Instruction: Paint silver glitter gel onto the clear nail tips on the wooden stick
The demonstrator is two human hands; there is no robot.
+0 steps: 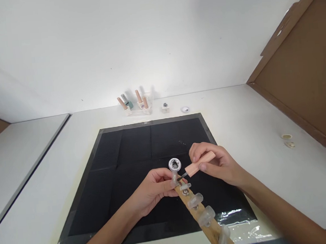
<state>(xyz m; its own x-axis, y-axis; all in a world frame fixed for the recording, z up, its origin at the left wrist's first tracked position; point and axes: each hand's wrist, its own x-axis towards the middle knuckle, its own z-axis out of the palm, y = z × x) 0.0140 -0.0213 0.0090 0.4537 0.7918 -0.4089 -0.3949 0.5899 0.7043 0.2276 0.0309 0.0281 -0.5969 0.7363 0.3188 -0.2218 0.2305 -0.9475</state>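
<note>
My left hand (pixel 154 190) is closed on the far end of a wooden stick (pixel 209 229) that carries several clear false nail tips. My right hand (pixel 214 163) pinches a pale peach nail-polish brush cap (pixel 200 164). Its small dark brush touches the nail tip nearest my left fingers. A small round white pot (pixel 174 164) with dark contents sits on the black mat (pixel 131 154) just beyond the brush.
At the back of the white table (pixel 264 121) stand several nail-polish bottles (pixel 135 101) with peach caps, a small jar (pixel 165 106) and a round lid (pixel 185 109). Two small rings (pixel 288 140) lie at the right. A brown board (pixel 302 66) leans at the right.
</note>
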